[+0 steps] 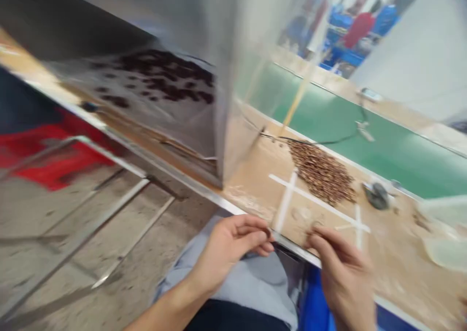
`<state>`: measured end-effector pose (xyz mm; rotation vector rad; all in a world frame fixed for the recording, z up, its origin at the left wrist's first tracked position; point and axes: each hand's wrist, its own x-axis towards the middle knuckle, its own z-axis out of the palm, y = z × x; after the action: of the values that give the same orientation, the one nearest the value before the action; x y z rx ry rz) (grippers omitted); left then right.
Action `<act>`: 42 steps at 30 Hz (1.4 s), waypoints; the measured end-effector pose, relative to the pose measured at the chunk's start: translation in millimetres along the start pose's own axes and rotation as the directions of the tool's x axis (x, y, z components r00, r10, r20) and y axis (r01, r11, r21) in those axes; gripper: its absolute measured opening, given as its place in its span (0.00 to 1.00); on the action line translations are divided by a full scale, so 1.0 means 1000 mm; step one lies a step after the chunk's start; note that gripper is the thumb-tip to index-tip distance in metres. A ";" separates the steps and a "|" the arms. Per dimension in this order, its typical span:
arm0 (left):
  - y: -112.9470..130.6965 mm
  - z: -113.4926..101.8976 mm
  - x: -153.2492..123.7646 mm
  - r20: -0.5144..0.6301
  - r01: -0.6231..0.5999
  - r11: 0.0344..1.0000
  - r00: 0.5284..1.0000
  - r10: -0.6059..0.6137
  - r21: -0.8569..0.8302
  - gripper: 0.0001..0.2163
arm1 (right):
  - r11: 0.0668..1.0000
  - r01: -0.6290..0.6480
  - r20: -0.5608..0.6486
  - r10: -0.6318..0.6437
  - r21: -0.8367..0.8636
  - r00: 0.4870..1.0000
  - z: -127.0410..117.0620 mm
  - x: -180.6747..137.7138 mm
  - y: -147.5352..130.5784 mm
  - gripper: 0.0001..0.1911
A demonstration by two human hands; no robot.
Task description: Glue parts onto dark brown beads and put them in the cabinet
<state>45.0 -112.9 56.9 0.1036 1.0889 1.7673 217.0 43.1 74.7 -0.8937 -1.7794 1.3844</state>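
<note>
My left hand (233, 243) hovers at the near edge of the brown workbench (401, 267), fingers curled in a pinch around something small that I cannot make out. My right hand (341, 267) is beside it over the bench edge, fingers pressed together in a pinch, its contents blurred. Both hands sit just in front of white tape lines (314, 199) stuck on the bench. Behind the tape lies a heap of small brown parts (323, 173). The picture is smeared by motion.
A large metal box (153, 78) with dark pieces inside stands at the left on the bench. A green conveyor belt (350, 131) runs behind. A small dark round object (375, 194) lies at the right. Metal frame bars (109, 199) and concrete floor lie below left. People stand far back.
</note>
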 end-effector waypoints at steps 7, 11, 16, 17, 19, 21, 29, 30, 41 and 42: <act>-0.015 0.017 0.016 0.031 0.015 0.993 0.999 -0.019 0.119 0.17 | 0.945 -0.276 0.094 0.263 0.173 0.960 0.014 -0.007 0.022 0.13; -0.018 0.022 0.020 0.034 -0.013 0.989 0.999 0.008 0.149 0.15 | 0.921 -0.317 0.111 0.299 0.226 0.948 0.015 -0.010 0.024 0.13; -0.017 0.026 0.024 0.039 -0.002 0.990 0.999 -0.003 0.138 0.13 | 0.923 -0.341 0.089 0.330 0.176 0.940 0.010 -0.010 0.024 0.14; -0.017 0.026 0.024 0.046 0.003 0.991 0.999 -0.009 0.131 0.13 | 0.923 -0.348 0.089 0.337 0.166 0.937 0.009 -0.009 0.024 0.15; -0.016 0.025 0.024 0.069 0.015 0.993 0.997 -0.024 0.119 0.13 | 0.920 -0.360 0.099 0.348 0.153 0.932 0.009 -0.007 0.022 0.15; -0.016 0.024 0.024 0.101 0.037 0.994 0.994 -0.047 0.105 0.14 | 0.918 -0.371 0.111 0.358 0.137 0.927 0.007 -0.005 0.021 0.16; -0.021 0.014 0.033 0.185 0.286 0.955 0.945 -0.269 -0.074 0.18 | 0.937 -0.343 0.150 0.331 0.063 0.932 0.003 0.004 0.013 0.15; -0.022 0.013 0.035 0.198 0.321 0.943 0.934 -0.298 -0.092 0.17 | 0.939 -0.340 0.161 0.327 0.060 0.931 0.002 0.005 0.011 0.15; -0.014 0.007 0.054 0.333 0.205 0.979 0.923 -0.195 0.006 0.14 | 0.984 -0.004 -0.112 -0.016 -0.175 0.994 -0.039 0.032 0.020 0.10; -0.013 0.007 0.061 0.334 0.171 0.985 0.928 -0.165 0.010 0.13 | 0.970 0.046 -0.126 -0.079 -0.241 0.989 -0.042 0.038 0.022 0.10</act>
<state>28.4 -60.4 27.5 0.2805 0.8091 1.5372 235.1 99.8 64.7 -1.0211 -1.8775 1.0601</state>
